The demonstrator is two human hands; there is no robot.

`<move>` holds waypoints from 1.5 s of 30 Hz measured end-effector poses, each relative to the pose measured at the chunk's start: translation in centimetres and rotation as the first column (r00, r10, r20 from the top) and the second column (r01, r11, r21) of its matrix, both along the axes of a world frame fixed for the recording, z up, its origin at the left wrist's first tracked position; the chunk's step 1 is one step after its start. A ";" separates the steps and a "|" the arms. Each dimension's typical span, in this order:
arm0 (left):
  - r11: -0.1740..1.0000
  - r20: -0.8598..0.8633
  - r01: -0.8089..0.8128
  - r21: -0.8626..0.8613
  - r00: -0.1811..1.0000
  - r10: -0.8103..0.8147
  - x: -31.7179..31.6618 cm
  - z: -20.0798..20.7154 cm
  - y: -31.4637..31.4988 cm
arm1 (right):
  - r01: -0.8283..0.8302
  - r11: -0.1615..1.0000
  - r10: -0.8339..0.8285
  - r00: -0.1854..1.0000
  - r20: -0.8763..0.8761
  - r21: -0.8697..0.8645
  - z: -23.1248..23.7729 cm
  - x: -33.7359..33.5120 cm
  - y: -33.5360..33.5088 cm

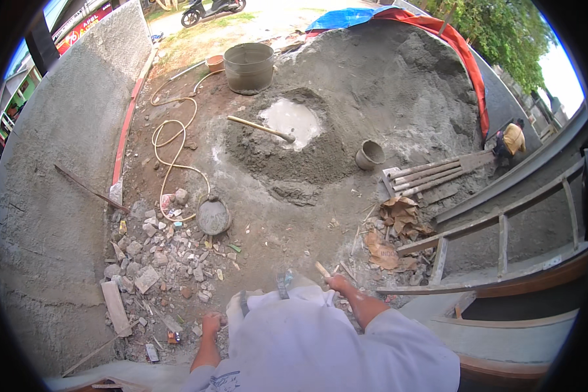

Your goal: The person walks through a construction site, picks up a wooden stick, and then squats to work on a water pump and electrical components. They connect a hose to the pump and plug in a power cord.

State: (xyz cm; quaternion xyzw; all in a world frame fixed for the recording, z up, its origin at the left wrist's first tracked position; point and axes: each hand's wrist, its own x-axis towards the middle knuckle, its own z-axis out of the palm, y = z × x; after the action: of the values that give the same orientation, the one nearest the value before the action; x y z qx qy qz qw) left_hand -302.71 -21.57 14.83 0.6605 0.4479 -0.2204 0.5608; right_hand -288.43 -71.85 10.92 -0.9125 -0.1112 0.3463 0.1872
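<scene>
My right hand (338,284), to the right of my body, is closed around a short pale wooden handle (322,269); whatever is at its other end is hidden. Down at my left side, my left hand (212,321) hangs with curled fingers above the rubble, and nothing shows in it. Ahead of me lies a ring of wet grey mortar (261,160) with a pool of cloudy water (291,121) in its middle. A long-handled hoe (258,127) rests across the ring, its head in the pool. To the ring's right a grey bucket (370,155) lies tilted.
A large tub (249,68) stands behind the ring. A hose (170,147) winds toward a mortar-filled bucket (213,216). Broken rubble (147,279) covers the left ground. At right are pipes (431,175), torn paper (398,215), a wooden frame (503,245) and another person (511,138). A sand heap (398,72) rises behind.
</scene>
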 end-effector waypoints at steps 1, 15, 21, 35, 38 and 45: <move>0.998 -0.015 -0.057 -0.009 0.998 0.057 0.0 -0.1 -0.2 | 0.294 0.956 -0.293 0.951 -0.101 -0.001 2.0 3.4 1.4; 0.947 -0.072 -0.306 -0.097 0.951 0.300 19.7 -6.5 5.6 | 0.543 0.839 -0.542 0.831 -0.123 -0.034 0.9 33.9 9.7; 0.963 0.121 -0.266 -0.035 0.956 0.268 35.6 -3.9 10.5 | 0.737 0.674 -0.739 0.669 -0.081 -0.059 0.2 39.8 13.3; 0.861 -0.174 -0.467 -0.201 0.882 0.438 53.8 -9.9 14.6 | 0.781 0.491 -0.839 0.543 -0.030 0.385 -1.7 68.9 26.5; 0.939 -0.175 -0.303 -0.161 0.945 0.275 59.5 -10.1 15.5 | 0.745 0.404 -0.791 0.576 -0.207 0.531 -0.6 75.1 29.4; 0.979 -0.073 -0.198 -0.046 0.978 0.194 73.2 -12.1 28.6 | 0.927 0.060 -0.584 0.334 -0.740 0.371 2.8 87.1 41.1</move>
State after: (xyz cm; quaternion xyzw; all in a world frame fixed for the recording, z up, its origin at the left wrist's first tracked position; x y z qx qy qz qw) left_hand -229.56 7.07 2.73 0.5901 0.5239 -0.1984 0.5814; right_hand -201.29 -30.78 13.70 -0.5487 0.3072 0.2792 0.7257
